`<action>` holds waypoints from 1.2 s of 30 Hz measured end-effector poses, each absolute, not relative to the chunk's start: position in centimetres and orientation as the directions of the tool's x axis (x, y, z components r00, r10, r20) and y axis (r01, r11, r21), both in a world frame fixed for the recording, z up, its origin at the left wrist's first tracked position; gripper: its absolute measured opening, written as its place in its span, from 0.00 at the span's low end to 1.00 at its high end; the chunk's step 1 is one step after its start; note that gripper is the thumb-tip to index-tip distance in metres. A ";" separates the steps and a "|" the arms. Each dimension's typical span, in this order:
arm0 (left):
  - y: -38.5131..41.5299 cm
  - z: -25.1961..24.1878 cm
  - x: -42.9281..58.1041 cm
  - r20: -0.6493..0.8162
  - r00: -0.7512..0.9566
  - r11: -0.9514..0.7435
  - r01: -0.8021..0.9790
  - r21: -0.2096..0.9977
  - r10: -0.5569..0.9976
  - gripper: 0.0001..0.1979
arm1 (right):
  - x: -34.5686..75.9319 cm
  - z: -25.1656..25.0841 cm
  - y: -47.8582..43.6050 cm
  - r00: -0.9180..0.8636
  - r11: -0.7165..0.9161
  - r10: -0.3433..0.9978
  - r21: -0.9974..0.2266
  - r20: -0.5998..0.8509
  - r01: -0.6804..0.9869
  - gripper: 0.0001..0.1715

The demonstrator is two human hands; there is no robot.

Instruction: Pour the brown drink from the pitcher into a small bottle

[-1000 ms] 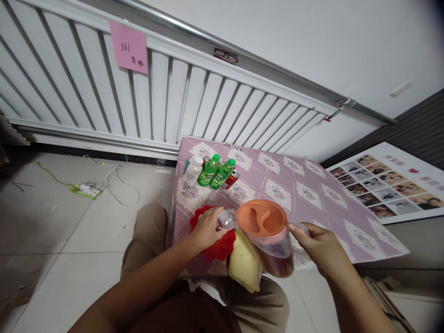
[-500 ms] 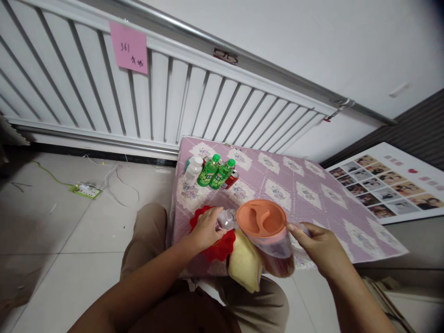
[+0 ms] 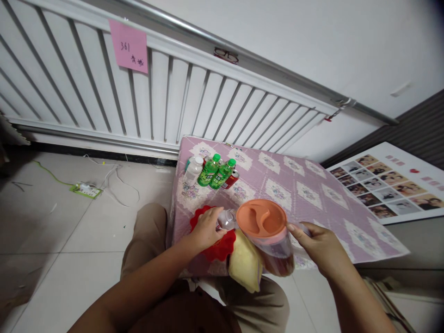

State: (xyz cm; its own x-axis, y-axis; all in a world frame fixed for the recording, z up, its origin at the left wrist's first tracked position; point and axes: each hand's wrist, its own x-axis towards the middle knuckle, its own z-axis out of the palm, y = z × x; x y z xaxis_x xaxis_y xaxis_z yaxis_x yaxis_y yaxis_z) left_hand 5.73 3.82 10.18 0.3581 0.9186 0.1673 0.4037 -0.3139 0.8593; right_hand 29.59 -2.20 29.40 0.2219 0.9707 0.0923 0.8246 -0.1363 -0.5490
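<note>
My right hand (image 3: pixel 319 243) grips the handle of a clear pitcher (image 3: pixel 279 259) with an orange lid (image 3: pixel 260 217). Reddish-brown liquid lies in its lower part, and the pitcher tilts toward the left. Its spout side meets the mouth of a clear plastic bottle (image 3: pixel 227 219), around which the fingers of my left hand (image 3: pixel 206 231) are closed. Under the bottle is a red scalloped mat (image 3: pixel 222 249). A folded yellow cloth (image 3: pixel 244 263) lies at the table's near edge, just below the pitcher.
On the purple patterned tablecloth (image 3: pixel 243 178) stand two green bottles (image 3: pixel 222 175), a white-capped bottle (image 3: pixel 193 172) and a red can (image 3: pixel 231 180). A white radiator (image 3: pixel 208 101) runs behind the table. A photo board (image 3: pixel 391 185) leans at the right. A power strip (image 3: pixel 85 189) lies on the floor.
</note>
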 end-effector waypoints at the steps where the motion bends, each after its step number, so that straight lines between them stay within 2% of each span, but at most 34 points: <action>1: 3.8 10.1 5.7 0.170 0.356 -0.315 0.403 0.859 0.919 0.37 | 29.6 29.4 -2.2 0.222 -0.136 0.971 -0.549 0.092 0.825 0.31; 19: 3.9 10.6 5.6 0.154 0.373 -0.315 0.421 0.851 0.915 0.37 | 29.7 29.7 -2.3 0.187 -0.104 0.978 -0.558 0.093 0.823 0.31; 29: 3.7 10.6 5.6 0.160 0.367 -0.315 0.411 0.855 0.916 0.37 | 30.0 29.5 -2.3 0.207 -0.140 0.977 -0.573 0.053 0.807 0.32; 36: 3.8 10.4 5.7 0.156 0.360 -0.307 0.412 0.858 0.920 0.37 | 29.6 29.8 -2.2 0.172 -0.093 0.981 -0.561 0.090 0.823 0.33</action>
